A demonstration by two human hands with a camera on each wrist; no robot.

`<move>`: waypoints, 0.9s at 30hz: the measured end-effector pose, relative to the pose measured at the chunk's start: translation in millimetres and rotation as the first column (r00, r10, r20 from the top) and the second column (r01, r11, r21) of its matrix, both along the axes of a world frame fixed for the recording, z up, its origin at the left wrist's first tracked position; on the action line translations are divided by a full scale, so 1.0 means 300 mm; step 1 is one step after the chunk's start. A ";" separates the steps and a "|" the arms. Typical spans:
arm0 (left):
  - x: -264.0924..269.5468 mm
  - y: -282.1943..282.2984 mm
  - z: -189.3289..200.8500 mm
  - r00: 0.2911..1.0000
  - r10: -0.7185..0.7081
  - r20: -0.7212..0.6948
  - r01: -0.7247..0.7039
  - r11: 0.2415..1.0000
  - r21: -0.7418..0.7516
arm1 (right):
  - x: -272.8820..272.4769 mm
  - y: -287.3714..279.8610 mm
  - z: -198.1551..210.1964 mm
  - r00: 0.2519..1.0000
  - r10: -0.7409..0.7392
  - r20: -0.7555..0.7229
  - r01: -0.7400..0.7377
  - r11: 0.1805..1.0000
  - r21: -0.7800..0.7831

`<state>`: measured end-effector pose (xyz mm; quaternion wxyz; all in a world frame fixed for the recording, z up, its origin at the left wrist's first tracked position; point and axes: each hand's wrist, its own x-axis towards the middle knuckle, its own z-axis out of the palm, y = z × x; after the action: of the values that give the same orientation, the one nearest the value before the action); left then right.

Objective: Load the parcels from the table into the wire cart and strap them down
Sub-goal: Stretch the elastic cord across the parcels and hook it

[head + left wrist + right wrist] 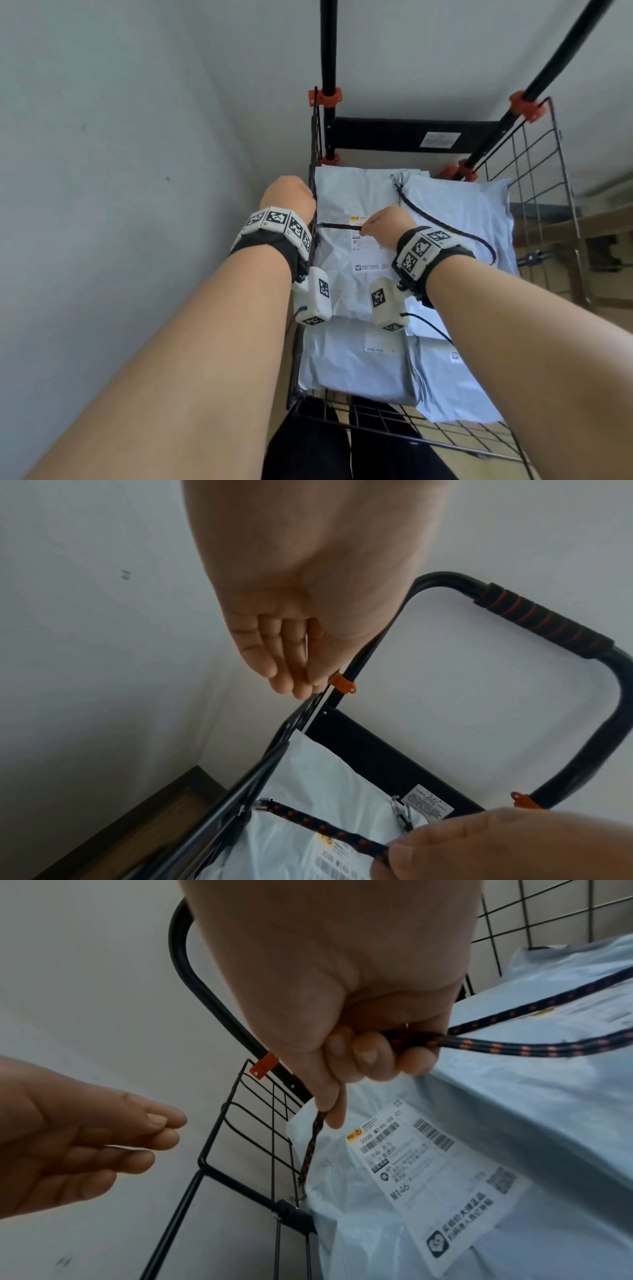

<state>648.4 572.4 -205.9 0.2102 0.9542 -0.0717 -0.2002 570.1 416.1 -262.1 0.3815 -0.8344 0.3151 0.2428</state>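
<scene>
right hand (387, 224): fingers pinching cord (342, 225) over parcels (356, 205) | parcels: inside cart (534, 212) (cord hooked to cart's left side) | left hand (289, 197): fingers relaxed, by cart's left rim

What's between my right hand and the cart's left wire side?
A taut stretch of black-and-orange bungee cord, hooked to the wire side, crossing the labelled grey parcel; head view.

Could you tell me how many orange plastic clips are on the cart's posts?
4 orange plastic clips: upper and lower on the left black post, upper and lower on the right. Others may be hidden.
</scene>
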 end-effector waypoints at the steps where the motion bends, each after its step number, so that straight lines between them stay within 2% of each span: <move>1: -0.007 -0.006 0.001 1.000 -0.016 0.005 0.016 1.000 -0.010 | -0.009 -0.004 0.004 1.000 -0.003 -0.009 0.003 1.000 -0.012; 4: -0.039 -0.031 -0.009 0.998 -0.062 -0.006 0.061 0.997 -0.047 | -0.045 -0.018 0.015 0.999 -0.008 -0.031 0.005 0.996 -0.088; 10: -0.130 -0.103 -0.053 0.984 -0.174 -0.028 0.172 0.983 -0.064 | -0.133 -0.053 0.031 0.998 -0.055 0.012 0.057 0.988 -0.143; 18: -0.242 -0.309 -0.110 0.919 -0.329 -0.216 0.344 0.938 0.036 | -0.239 -0.233 0.044 0.999 -0.030 0.041 0.035 0.991 -0.126; 22: -0.288 -0.456 -0.152 0.906 -0.343 -0.247 0.359 0.933 0.024 | -0.268 -0.349 0.024 0.998 -0.044 0.053 0.050 0.993 -0.111; 25: -0.314 -0.568 -0.200 0.884 -0.382 -0.269 0.423 0.899 0.116 | -0.290 -0.434 0.008 0.999 0.000 0.035 0.004 0.991 -0.133; 27: -0.320 -0.624 -0.228 0.896 -0.362 -0.257 0.414 0.890 0.190 | -0.299 -0.487 -0.004 0.998 0.033 0.050 -0.026 0.990 -0.137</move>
<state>552.4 385.1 -274.4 0.0555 0.9113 -0.2142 -0.3472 480.5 270.1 -263.2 0.3282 -0.8691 0.3086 0.2045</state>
